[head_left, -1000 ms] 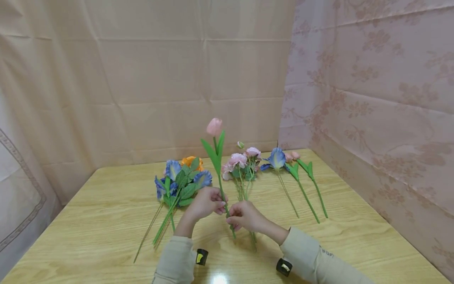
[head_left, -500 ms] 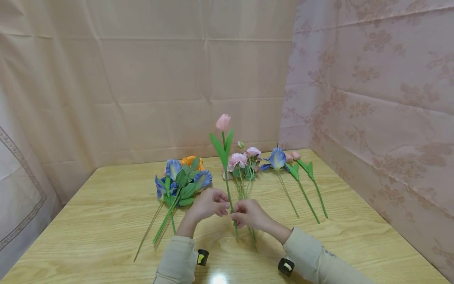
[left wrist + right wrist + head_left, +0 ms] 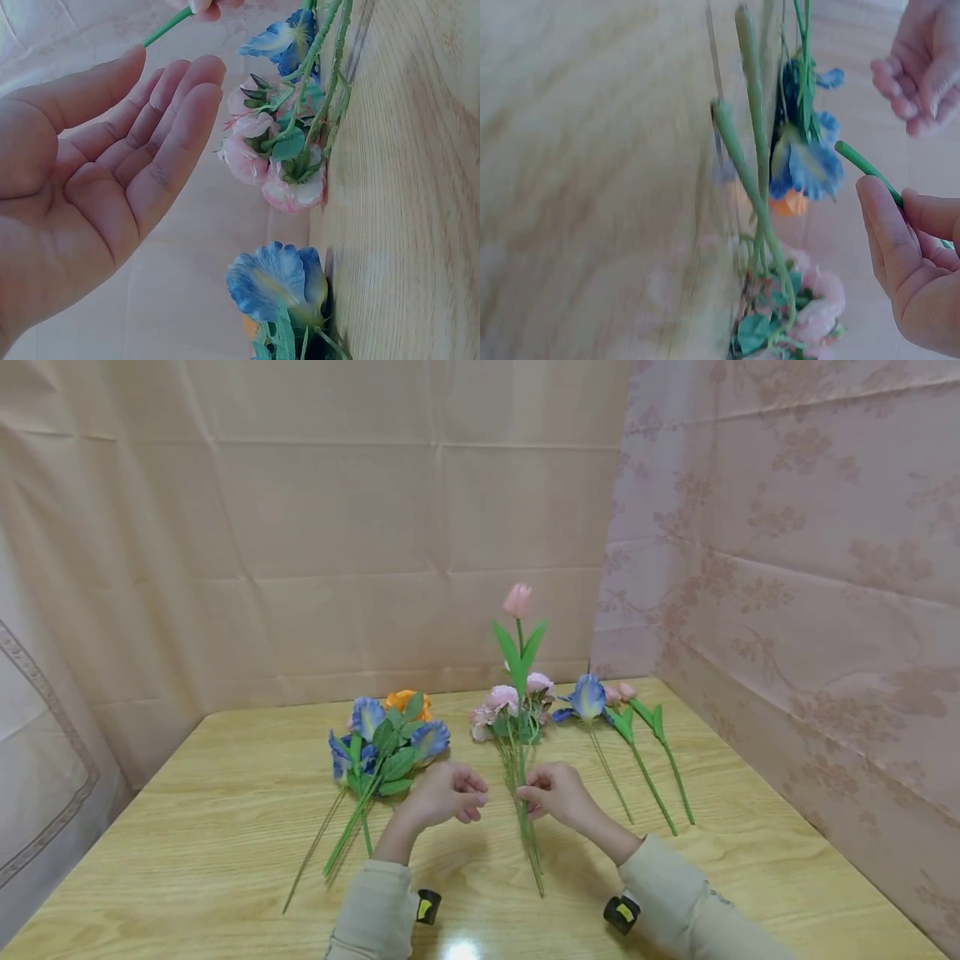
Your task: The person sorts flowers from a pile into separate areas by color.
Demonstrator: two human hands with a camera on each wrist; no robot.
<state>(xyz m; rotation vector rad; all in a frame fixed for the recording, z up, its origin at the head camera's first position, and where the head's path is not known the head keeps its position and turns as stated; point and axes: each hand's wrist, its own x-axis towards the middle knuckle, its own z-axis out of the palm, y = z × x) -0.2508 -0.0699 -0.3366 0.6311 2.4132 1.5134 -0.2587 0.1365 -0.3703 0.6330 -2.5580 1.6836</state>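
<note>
A pink tulip (image 3: 517, 602) with green leaves stands upright above the table, its stem (image 3: 870, 171) pinched between the thumb and fingers of my right hand (image 3: 558, 795). My left hand (image 3: 446, 793) hovers to the left of it, holding nothing, its fingers loosely bent and the palm turned inward in the left wrist view. Behind the tulip lie pale pink peony-like flowers (image 3: 501, 700), whose long stems run toward the near edge. To the left hand's left is a pile of blue irises (image 3: 367, 718) with green leaves and an orange flower (image 3: 408, 702).
Right of the pink flowers lie a single blue iris (image 3: 587, 697) and two more pink tulips (image 3: 622, 692), stems toward me. The wooden table (image 3: 225, 810) meets a beige curtain (image 3: 322, 568) at the back and a patterned cloth (image 3: 787, 568) at the right.
The tulip has moved right and slightly up with my right hand. My left hand, which touched its stem a second ago, has let go and stayed at the left.
</note>
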